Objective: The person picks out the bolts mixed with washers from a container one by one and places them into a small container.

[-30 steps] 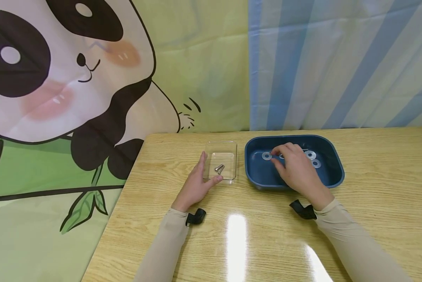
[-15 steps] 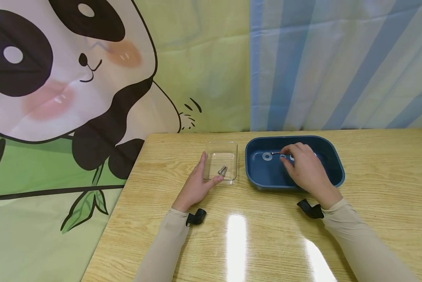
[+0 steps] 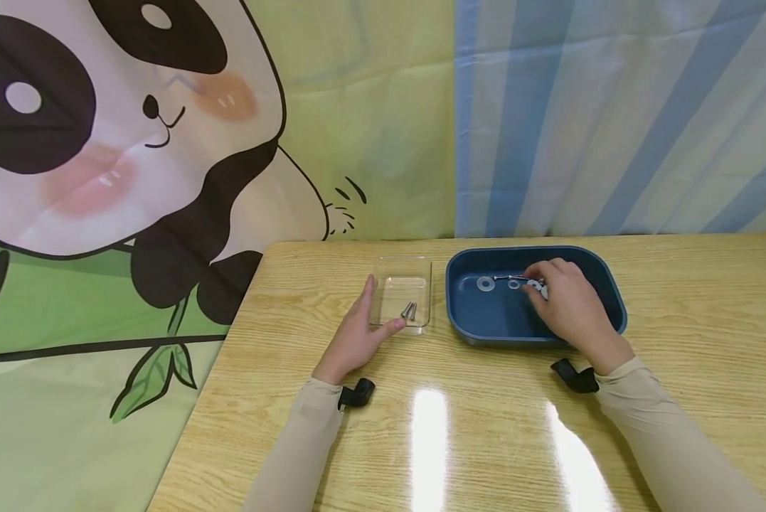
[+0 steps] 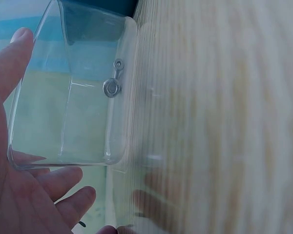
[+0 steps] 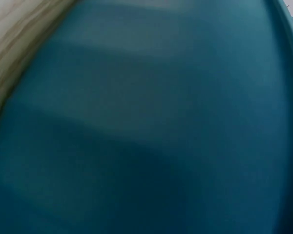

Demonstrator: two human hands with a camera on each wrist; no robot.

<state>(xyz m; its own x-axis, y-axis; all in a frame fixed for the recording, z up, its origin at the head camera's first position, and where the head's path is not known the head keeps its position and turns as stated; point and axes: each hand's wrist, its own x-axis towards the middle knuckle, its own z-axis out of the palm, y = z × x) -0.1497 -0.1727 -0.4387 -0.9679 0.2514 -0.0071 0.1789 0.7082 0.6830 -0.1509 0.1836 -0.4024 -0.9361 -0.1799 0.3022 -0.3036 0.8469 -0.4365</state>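
Observation:
My left hand [image 3: 355, 331] holds a clear plastic box [image 3: 389, 264] by its near left corner, thumb on the near wall and fingers along the left side. Inside it lie two metal screws [image 3: 410, 311]; the left wrist view shows their round heads [image 4: 112, 87] close up. My right hand [image 3: 571, 302] reaches into a dark blue tray [image 3: 485, 320], thumb and index finger bent toward each other above several washers [image 3: 486, 284]. A thin metal screw [image 3: 503, 277] lies left of these fingertips. Whether they pinch anything, I cannot tell. The right wrist view shows only the tray's blue surface [image 5: 151, 107].
Both containers stand side by side on a light wooden table [image 3: 485, 419], near its back edge. Behind hang a panda-printed cloth [image 3: 370, 128] and a blue striped cloth [image 3: 613, 121]. Each wrist wears a small black mount [image 3: 357, 393].
My right hand has shifted right across the tray, uncovering screws and small washers at its left. The two screws in the clear box have slid slightly right. My left hand stays put.

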